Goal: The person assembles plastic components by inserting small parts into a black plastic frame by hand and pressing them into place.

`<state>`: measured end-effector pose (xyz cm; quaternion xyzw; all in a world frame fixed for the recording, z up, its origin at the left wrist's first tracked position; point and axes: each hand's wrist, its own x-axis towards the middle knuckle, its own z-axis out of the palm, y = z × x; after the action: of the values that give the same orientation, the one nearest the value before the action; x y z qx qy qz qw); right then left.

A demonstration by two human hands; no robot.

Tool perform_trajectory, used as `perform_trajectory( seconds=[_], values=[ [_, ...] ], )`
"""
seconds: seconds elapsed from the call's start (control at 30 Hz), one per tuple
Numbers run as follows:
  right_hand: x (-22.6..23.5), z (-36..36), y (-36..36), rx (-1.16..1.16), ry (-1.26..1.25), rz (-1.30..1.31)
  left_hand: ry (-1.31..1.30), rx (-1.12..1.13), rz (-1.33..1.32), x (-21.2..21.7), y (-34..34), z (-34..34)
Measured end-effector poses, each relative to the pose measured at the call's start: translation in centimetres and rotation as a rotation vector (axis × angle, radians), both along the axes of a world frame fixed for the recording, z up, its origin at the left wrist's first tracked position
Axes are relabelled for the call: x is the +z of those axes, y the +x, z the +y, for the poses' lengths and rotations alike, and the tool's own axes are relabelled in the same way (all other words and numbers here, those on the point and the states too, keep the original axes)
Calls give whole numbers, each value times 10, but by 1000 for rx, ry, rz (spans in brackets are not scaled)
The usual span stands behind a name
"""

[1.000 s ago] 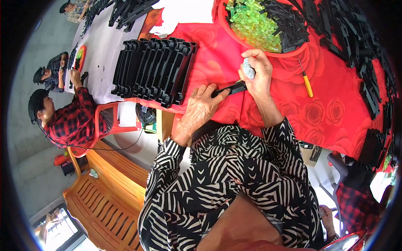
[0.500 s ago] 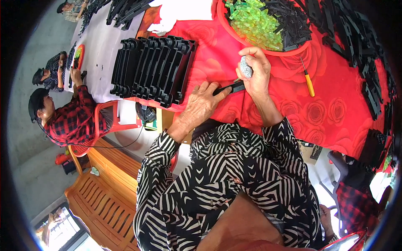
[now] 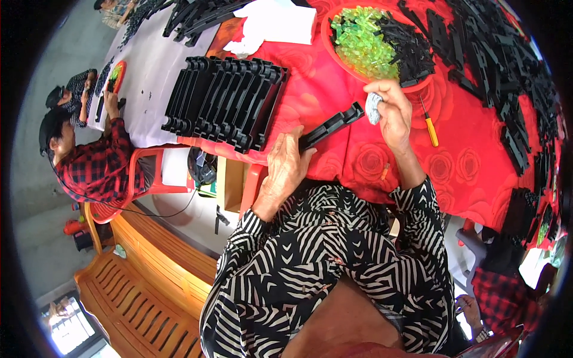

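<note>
My left hand point(image 3: 284, 166) is closed round the near end of a long black plastic channel piece point(image 3: 333, 126), which slants up to the right over the red cloth. Its far end shows uncovered, close to my right hand point(image 3: 395, 112) but apart from it. Between thumb and fingers, my right hand grips an oval, speckled grey-white stone point(image 3: 373, 108). Left of my hands stands a row of similar black channel pieces point(image 3: 230, 102), packed side by side. Beyond my right hand is a red basin point(image 3: 346, 69) holding clear yellow-green pieces point(image 3: 365, 45) and small black pieces point(image 3: 412, 52).
A screwdriver point(image 3: 432, 130) with a yellow handle lies right of my right hand. Many loose black strips point(image 3: 489, 65) cover the far right. White paper point(image 3: 286, 24) lies at the back. One person in red-black check point(image 3: 104, 158) sits at the left, near a wooden bench point(image 3: 137, 286).
My right hand has moved right with the stone, away from the black channel piece. More of that piece now shows. The whole view has also shifted slightly.
</note>
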<state>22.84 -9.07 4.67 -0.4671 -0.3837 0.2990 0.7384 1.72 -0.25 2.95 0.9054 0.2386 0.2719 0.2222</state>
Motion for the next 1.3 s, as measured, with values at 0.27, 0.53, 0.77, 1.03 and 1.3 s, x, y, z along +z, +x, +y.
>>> perform_trajectory(
  seconds=[0.27,0.53,0.77,1.03,1.3],
  values=[
    [-33,9,5,-140,-278,-375,6,56,40,11,-16,-13],
    [-56,19,17,-330,-215,-913,-97,72,-45,10,-9,-17],
    [-28,-17,16,-476,-183,-1056,-275,47,6,7,7,-22],
    [19,-23,-54,-240,-170,-1252,-592,109,193,17,6,-22],
    [9,-15,-50,-182,-206,-1341,-755,9,-68,-2,7,-16]
  ],
)
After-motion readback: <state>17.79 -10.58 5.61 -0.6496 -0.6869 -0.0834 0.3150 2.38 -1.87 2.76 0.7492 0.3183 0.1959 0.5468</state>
